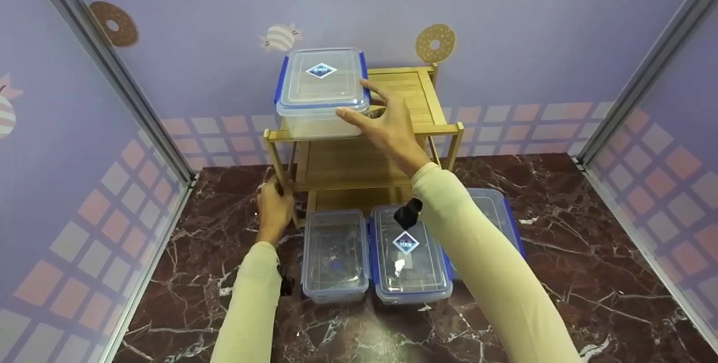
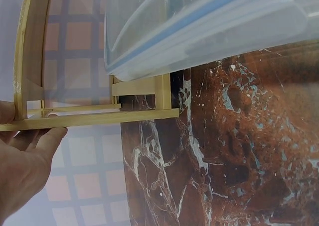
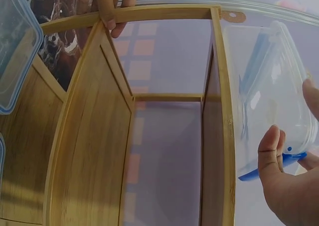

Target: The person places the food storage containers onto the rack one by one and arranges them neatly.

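A clear plastic storage box [image 1: 322,91] with a blue-latched lid and a diamond label stands at the left of the top tier of a wooden shelf rack [image 1: 418,99]. My right hand [image 1: 392,127] holds this box at its front right corner, thumb at the front and fingers along the right side. The right wrist view shows the fingers close to a blue latch [image 3: 269,169]. Lower down, my left hand [image 1: 274,208] grips the rack's front left leg [image 1: 275,155]. In the left wrist view its thumb and fingers wrap the wooden frame [image 2: 94,119].
On the dark marbled floor [image 1: 583,262] before the rack stand more lidded boxes: one at left [image 1: 335,256], a labelled one [image 1: 412,273] beside it, and another [image 1: 493,211] partly hidden behind my right sleeve. Purple wall panels [image 1: 538,43] enclose the back and sides.
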The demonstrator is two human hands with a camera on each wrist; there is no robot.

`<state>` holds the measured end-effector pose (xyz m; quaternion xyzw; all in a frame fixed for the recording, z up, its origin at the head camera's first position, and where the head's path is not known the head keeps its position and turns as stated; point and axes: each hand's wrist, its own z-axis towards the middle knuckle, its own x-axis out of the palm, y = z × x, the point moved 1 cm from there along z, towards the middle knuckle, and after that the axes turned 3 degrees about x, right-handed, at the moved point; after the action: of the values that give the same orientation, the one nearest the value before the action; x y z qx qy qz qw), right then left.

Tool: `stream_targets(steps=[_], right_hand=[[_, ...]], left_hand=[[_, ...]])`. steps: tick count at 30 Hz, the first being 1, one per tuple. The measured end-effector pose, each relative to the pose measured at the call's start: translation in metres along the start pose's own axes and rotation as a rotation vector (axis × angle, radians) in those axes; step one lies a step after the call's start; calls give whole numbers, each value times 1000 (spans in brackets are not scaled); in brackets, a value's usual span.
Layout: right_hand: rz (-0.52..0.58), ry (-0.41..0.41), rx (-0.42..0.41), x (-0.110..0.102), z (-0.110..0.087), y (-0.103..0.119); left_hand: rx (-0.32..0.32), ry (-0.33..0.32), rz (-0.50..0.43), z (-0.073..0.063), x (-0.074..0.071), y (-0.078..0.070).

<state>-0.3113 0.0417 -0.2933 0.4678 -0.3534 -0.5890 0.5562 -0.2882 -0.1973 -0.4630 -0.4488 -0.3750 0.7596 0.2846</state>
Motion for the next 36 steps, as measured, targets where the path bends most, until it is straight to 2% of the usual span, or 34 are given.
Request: stream_targets(steps=[8, 14, 19, 26, 32, 36], right_hand=[[-23, -3, -5, 5, 0, -1], [-1, 15, -5, 5, -2, -1], [-5, 19, -34, 3, -8, -1], [-113, 13, -103, -7, -30, 4], [-91, 49, -163, -20, -54, 2], [-65, 91, -179, -31, -74, -1]], left_hand=[[7, -4, 15, 0, 0, 0], [8, -5, 25, 1, 0, 0], [-2, 4, 26, 1, -1, 0], [-22, 11, 19, 2, -2, -2], [-33, 34, 8, 1, -1, -2], [-27, 26, 14, 0, -1, 0]])
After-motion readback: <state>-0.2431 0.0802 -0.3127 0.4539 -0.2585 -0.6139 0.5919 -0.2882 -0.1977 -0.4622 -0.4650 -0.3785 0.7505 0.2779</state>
